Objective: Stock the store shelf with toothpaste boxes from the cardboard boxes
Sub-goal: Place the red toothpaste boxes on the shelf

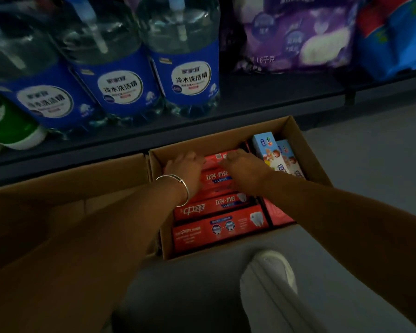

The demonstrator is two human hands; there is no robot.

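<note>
Along the far side, three big clear jugs (120, 68) with blue labels stand in a row, filled with a clear liquid. At the far left a green bottle (7, 123) with a white base sits beside them. To the right of the jugs rests a purple bag (296, 37) with white print, and just beyond it, at the far right, a red and blue bag (399, 34). Near me, a white shoe (269, 282) stands on the grey floor (370, 164).
</note>
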